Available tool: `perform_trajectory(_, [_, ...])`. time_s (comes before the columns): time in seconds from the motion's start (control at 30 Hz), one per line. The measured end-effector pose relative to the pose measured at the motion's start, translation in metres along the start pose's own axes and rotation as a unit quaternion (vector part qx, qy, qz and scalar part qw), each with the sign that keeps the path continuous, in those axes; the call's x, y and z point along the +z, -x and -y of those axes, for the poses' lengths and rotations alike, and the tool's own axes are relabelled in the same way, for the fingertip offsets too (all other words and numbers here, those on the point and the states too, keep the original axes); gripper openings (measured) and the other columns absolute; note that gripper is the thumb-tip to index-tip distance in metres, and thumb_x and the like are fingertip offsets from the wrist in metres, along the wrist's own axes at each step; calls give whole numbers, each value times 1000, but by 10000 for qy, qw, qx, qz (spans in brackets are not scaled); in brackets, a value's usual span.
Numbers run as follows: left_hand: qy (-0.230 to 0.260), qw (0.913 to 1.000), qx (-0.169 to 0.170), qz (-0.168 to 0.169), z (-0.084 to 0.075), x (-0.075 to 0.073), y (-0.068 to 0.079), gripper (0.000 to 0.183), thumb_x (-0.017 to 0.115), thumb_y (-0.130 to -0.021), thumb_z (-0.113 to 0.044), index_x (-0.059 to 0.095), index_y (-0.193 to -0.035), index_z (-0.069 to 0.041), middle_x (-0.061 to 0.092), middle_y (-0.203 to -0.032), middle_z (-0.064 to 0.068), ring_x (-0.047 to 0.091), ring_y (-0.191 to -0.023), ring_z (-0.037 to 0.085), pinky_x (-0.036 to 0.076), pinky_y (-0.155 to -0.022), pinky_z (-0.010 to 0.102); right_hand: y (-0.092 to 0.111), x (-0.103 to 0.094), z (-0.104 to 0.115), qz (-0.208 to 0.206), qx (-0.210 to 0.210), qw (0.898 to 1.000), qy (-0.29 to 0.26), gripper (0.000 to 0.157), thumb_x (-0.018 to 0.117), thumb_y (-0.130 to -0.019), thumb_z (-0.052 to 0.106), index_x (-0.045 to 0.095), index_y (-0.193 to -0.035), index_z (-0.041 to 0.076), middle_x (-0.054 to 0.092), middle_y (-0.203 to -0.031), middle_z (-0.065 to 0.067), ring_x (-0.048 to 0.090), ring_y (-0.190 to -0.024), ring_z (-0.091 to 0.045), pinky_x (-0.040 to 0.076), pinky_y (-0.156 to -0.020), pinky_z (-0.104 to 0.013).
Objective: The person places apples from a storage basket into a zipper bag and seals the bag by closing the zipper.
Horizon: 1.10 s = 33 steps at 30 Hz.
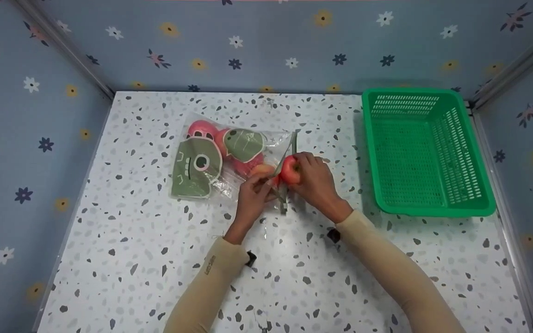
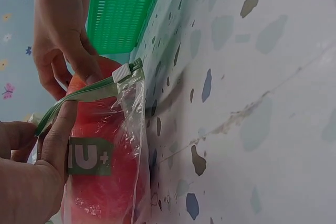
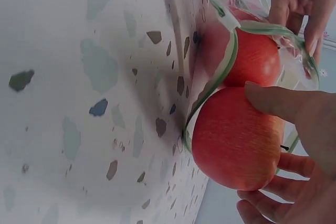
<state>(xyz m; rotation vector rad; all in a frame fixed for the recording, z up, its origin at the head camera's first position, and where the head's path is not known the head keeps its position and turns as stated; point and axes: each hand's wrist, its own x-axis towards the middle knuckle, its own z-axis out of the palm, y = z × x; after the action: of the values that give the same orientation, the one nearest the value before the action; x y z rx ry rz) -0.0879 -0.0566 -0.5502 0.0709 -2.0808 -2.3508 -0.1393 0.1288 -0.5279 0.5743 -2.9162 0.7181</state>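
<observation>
A clear zip bag (image 1: 275, 143) with green cartoon prints lies on the table, several red apples inside it. My left hand (image 1: 253, 192) pinches the edge of its green-rimmed mouth between thumb and fingers, as the left wrist view also shows. At that mouth my right hand (image 1: 315, 180) grips a red apple (image 3: 236, 140), thumb on one side and fingers curled round the other. Another apple (image 3: 257, 59) sits just inside the opening, beside the gripped one. A white zip slider (image 2: 122, 73) is at one end of the rim.
A green plastic basket (image 1: 373, 185) with slotted walls stands on the right of the speckled table (image 1: 146, 277). Blue flowered panels (image 1: 266, 46) rise at the back and both sides.
</observation>
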Motion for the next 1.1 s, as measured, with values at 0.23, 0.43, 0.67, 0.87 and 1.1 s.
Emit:
perform_trajectory(0.23, [-105,9999,21,26,-2,-1,0,24,60,-104,4,66,-126,12,67,-110,22,69,-83,16,66,-71,26,-5,7,5,-34,-14,10000,16,75,94,-80,22,56,-142,1,62,-138,-19,61,-117,-40,55,-101,-53])
perform_trajectory(0.43, [-169,9999,-15,-9,-5,-1,2,22,61,-105,2,66,-124,12,65,-115,22,68,-84,15,63,-69,22,-9,13,7,-60,36,10000,-47,74,94,-82,25,56,-142,2,61,-138,-19,60,-119,-40,55,-102,-53])
perform_trajectory(0.67, [-241,9997,62,-58,-10,1,4,21,60,-104,3,66,-123,13,63,-119,22,66,-83,12,62,-68,21,-14,21,9,-25,95,9999,-84,76,93,-83,28,56,-143,1,60,-142,-20,59,-122,-41,53,-105,-54])
perform_trajectory(0.87, [-527,9983,228,-67,-13,2,5,20,61,-104,3,67,-122,10,65,-114,21,65,-82,11,62,-67,23,-18,26,11,108,190,9997,-102,77,92,-83,23,54,-145,-1,59,-144,-22,59,-123,-42,52,-105,-54])
perform_trajectory(1.1, [-749,9966,331,-41,-13,1,5,22,60,-105,0,67,-124,9,63,-119,21,68,-90,19,63,-71,26,-23,32,13,252,253,9993,-124,76,90,-84,19,53,-147,-2,58,-146,-22,58,-126,-42,51,-108,-55])
